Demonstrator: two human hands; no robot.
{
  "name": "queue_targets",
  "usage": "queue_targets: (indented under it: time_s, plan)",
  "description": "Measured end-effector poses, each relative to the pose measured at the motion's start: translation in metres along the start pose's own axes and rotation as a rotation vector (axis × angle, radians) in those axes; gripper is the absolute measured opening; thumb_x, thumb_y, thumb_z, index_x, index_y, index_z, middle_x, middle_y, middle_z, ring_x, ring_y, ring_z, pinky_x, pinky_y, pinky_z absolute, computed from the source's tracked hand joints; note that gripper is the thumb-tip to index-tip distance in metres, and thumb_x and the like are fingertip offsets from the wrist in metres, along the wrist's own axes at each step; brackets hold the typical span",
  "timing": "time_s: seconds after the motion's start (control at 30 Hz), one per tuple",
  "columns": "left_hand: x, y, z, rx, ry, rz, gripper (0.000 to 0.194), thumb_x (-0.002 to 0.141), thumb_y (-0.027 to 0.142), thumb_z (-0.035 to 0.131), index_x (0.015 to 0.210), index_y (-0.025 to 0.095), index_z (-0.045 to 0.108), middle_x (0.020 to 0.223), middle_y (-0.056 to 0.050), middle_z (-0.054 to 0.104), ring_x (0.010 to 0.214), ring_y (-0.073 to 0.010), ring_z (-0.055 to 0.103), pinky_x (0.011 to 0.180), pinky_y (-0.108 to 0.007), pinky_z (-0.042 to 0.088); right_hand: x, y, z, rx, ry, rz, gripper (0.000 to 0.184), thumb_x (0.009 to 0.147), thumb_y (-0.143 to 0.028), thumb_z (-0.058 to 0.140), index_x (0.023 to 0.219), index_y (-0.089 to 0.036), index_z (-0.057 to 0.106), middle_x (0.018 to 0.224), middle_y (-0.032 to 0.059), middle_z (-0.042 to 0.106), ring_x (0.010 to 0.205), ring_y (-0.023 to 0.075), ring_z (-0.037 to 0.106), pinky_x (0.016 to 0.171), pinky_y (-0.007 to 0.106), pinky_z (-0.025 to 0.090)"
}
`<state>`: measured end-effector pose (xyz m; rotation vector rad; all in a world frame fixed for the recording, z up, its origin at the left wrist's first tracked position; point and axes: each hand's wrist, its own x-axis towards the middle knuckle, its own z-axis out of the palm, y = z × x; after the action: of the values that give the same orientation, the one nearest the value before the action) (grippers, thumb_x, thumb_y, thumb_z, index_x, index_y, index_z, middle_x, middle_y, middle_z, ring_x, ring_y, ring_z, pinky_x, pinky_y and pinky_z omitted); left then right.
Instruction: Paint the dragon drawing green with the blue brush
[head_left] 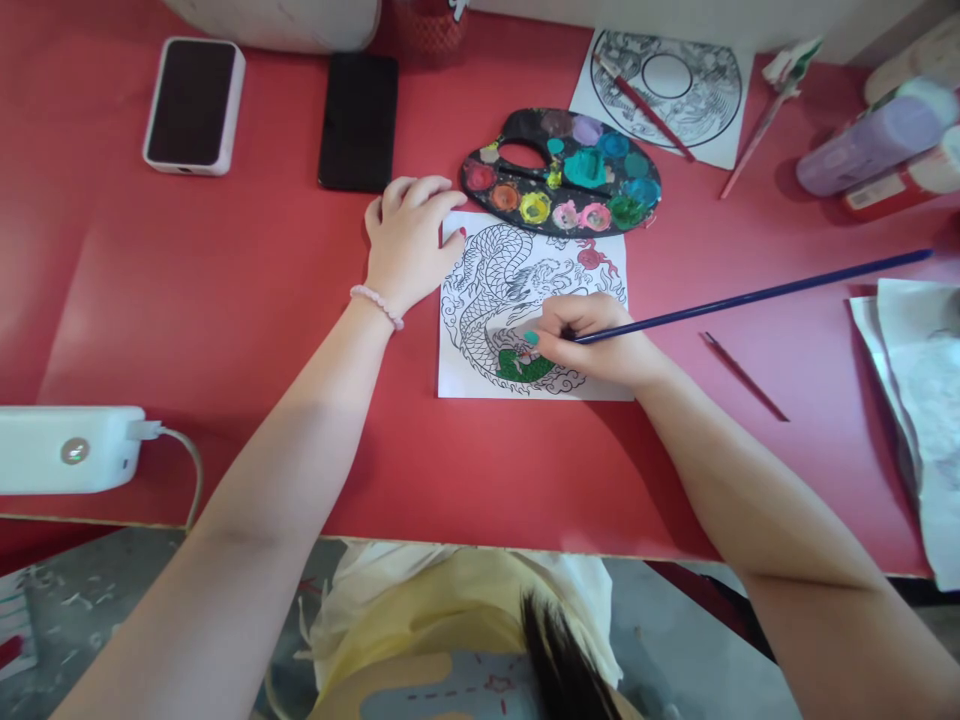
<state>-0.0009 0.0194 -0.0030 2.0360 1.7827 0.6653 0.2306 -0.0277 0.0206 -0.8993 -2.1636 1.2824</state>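
Note:
A sheet with a printed dragon drawing (480,310) lies in front of me, part of it painted green near its lower edge and a small piece red at upper right. My right hand (592,335) is closed around a long blue paintbrush (750,298), over the lower right of the sheet; its bristles are hard to make out. Fingers spread, my left hand (412,235) rests flat at the sheet's upper left edge. Just beyond the sheet sits a black paint palette (544,185) with wells of many colours, overlapping the sheet's top edge.
At the back are a black phone (358,122), a white-rimmed device (193,105) and a second printed sheet (705,110) with a red brush (645,108) on it. Paint bottles (877,140) stand at right, above crumpled paper (926,390). A thin brush (745,377) lies nearby; a white power bank (67,450) is left.

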Motion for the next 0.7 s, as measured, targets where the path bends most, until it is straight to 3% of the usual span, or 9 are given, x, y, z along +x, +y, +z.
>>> queue_targets:
  time_s: [0.3, 0.6, 0.7]
  plan:
    - [-0.0007, 0.0003, -0.0007, 0.031, -0.102, -0.021, 0.057, 0.086, 0.055, 0.039, 0.141, 0.043, 0.045, 0.132, 0.006, 0.06, 0.145, -0.0338, 0.012, 0.115, -0.064, 0.007, 0.0007, -0.0006, 0.0007, -0.043, 0.024, 0.076, 0.041, 0.082, -0.033, 0.064, 0.056, -0.022, 0.034, 0.055, -0.0038, 0.041, 0.051, 0.0097, 0.038, 0.05, 0.027, 0.032]
    - [-0.0017, 0.0018, 0.001, 0.059, -0.104, -0.018, 0.049, 0.093, 0.051, 0.035, 0.137, 0.033, 0.048, 0.131, 0.004, 0.058, 0.14, -0.0321, 0.015, 0.113, -0.062, 0.003, 0.0006, -0.0009, 0.0005, -0.058, 0.002, 0.065, 0.038, 0.082, -0.03, 0.062, 0.056, -0.022, 0.036, 0.054, -0.0033, 0.043, 0.052, 0.0107, 0.04, 0.051, 0.028, 0.03]
    - [-0.0015, 0.0024, 0.0002, 0.041, -0.083, -0.029, 0.05, 0.089, 0.051, 0.037, 0.134, 0.037, 0.051, 0.131, 0.005, 0.059, 0.14, -0.0326, 0.017, 0.114, -0.061, 0.006, 0.0008, -0.0002, 0.0003, -0.059, -0.001, 0.06, 0.039, 0.083, -0.031, 0.063, 0.056, -0.022, 0.036, 0.054, -0.0034, 0.042, 0.052, 0.0105, 0.04, 0.05, 0.028, 0.03]
